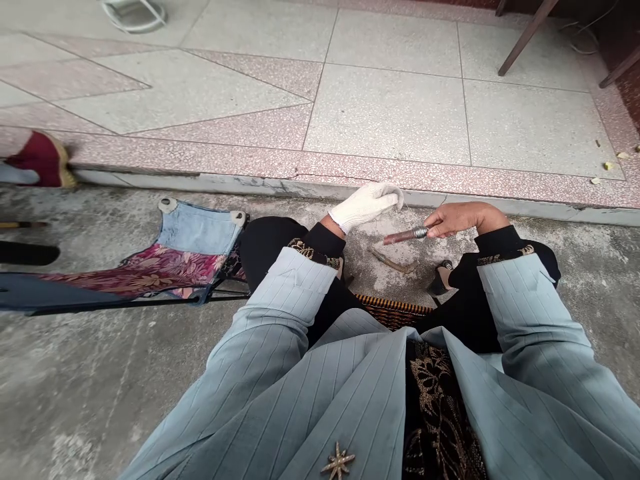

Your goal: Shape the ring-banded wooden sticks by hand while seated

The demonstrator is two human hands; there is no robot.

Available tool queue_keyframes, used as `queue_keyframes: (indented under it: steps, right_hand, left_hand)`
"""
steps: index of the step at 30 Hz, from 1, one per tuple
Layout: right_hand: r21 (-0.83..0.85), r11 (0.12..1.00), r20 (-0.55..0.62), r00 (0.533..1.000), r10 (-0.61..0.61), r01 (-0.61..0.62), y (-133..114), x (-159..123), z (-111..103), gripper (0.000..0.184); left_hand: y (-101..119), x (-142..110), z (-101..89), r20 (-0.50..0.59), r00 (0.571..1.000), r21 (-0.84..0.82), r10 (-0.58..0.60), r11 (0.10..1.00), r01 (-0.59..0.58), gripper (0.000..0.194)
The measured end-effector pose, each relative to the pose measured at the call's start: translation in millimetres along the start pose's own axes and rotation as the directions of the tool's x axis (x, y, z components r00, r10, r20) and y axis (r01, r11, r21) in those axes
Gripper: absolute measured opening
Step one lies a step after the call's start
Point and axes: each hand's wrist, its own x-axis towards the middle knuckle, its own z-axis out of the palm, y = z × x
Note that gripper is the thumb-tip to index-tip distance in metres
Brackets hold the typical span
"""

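Observation:
My left hand wears a white knitted glove. Its fingers are curled together, and what they hold, if anything, is too small to make out; a faint thin line shows by the fingertips. Bare and closed, my right hand grips one end of a reddish-brown wooden handle with silvery wire wound round it near my fingers. The handle's free end points left, below the gloved hand and apart from it. On the concrete beneath lies a slightly bent brownish stick-like piece.
A folding chair with denim and floral fabric stands to my left. Another person's red shoe rests at the far left. Ahead runs a low step edge with tiled floor above. Woven wicker shows between my legs.

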Motion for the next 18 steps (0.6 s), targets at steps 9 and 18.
queue_keyframes:
  steps: [9, 18]
  right_hand:
    - [0.396, 0.764, -0.651, 0.742, -0.158, 0.51, -9.1, -32.7, 1.8, 0.03]
    - [0.267, 0.957, -0.745, 0.654, 0.131, 0.113, 7.3, -7.6, -7.5, 0.021]
  left_hand:
    - [-2.9, 3.2, 11.9, 0.03, 0.999, 0.079, -0.023, 0.997, 0.021, 0.025]
    - [7.2, 1.2, 21.1, 0.194, 0.98, 0.166, 0.053, 0.982, -0.086, 0.03]
